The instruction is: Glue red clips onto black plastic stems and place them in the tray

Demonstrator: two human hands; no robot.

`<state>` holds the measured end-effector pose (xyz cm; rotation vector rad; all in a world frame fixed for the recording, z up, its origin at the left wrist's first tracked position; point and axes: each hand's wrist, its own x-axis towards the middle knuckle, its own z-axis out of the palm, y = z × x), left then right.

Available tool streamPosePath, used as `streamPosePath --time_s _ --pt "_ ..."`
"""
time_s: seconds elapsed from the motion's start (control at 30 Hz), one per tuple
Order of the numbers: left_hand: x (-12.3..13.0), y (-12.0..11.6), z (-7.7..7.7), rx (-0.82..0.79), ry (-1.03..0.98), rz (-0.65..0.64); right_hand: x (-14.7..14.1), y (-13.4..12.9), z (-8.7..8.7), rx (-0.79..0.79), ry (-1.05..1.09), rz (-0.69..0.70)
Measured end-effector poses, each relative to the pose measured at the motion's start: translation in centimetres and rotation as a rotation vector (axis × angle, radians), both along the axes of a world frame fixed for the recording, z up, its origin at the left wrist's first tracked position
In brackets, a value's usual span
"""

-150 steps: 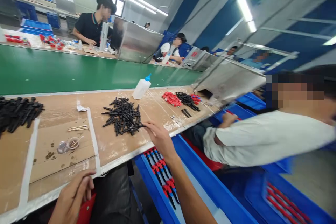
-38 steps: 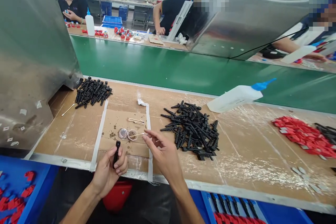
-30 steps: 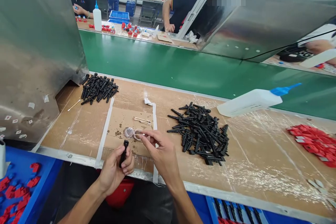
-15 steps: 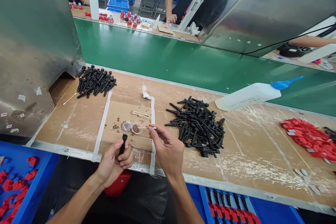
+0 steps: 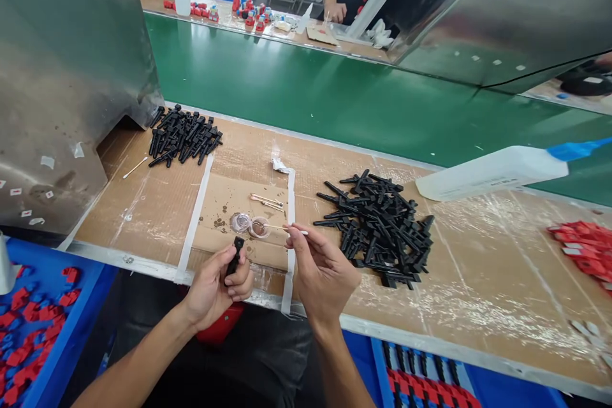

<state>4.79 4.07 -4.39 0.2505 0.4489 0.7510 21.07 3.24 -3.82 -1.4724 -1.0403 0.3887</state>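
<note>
My left hand (image 5: 217,284) is closed around a small black plastic part (image 5: 233,256), held upright near the table's front edge. Between thumb and fingers, my right hand (image 5: 322,274) pinches a cotton swab (image 5: 277,227), whose far end reaches into a small round cup (image 5: 259,227) of dark liquid. Touching that cup on its left is a clear round lid (image 5: 240,222). Several used cotton swabs (image 5: 266,201) lie just behind, on a stained cardboard sheet (image 5: 215,194). Right of my right hand spreads a large pile of black plastic parts (image 5: 382,223).
A smaller black pile (image 5: 184,134) lies at the back left, beside a metal panel (image 5: 71,76). A white bottle (image 5: 492,172) leans at the right, near red parts (image 5: 586,248). Blue bins (image 5: 90,306) sit below the table edge. Across the green belt (image 5: 287,83), a co-worker's hand (image 5: 335,11) shows.
The view has shifted, so the table scene sits further right in the picture. Both hands keep their holds, and the swab's end stays at the cup.
</note>
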Motion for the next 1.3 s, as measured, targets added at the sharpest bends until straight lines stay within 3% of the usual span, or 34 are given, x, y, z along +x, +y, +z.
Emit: streamPosePath --time_s 0.17,0.33,0.43,0.67,0.87,1.3 --pt "-0.1 0.0 0.1 -0.004 -0.015 -0.008 0.2 0.2 -0.2 -0.032 -0.121 -0.021" --pt "-0.1 0.0 0.2 -0.016 -0.012 -0.009 0.4 0.9 0.0 -0.023 -0.46 0.081" --pt "-0.1 0.0 0.2 -0.015 -0.012 -0.013 0.3 1.0 0.3 0.01 -0.538 0.108" --pt "-0.1 0.0 0.2 0.005 -0.002 -0.011 0.4 0.2 0.2 -0.03 -0.335 -0.015" --pt "-0.1 -0.1 0.0 0.004 -0.001 -0.007 0.0 -0.5 0.8 -0.011 -0.125 -0.04" --pt "0.1 0.0 -0.1 0.016 -0.027 0.001 -2.2 -2.2 0.4 -0.009 -0.114 0.119"
